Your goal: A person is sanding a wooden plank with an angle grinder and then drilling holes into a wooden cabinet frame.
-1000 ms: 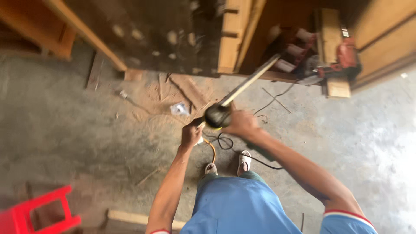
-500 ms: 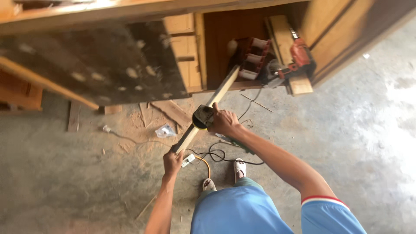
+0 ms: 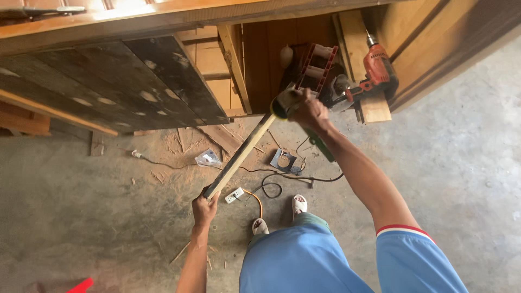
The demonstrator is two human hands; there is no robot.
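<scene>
Wooden strip (image 3: pixel 239 157) swung, now diagonal up-right.

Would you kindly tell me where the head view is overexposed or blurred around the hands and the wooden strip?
Head view: glare washes out the top edge of the wooden beam and brightens the concrete floor at right; the right hand and the sander it holds are softly motion-blurred; the left hand and wooden strip read sharper; wide-angle bending shows at the edges.

Drill (image 3: pixel 378 70) on plank (image 3: pixel 374 108), right
</scene>
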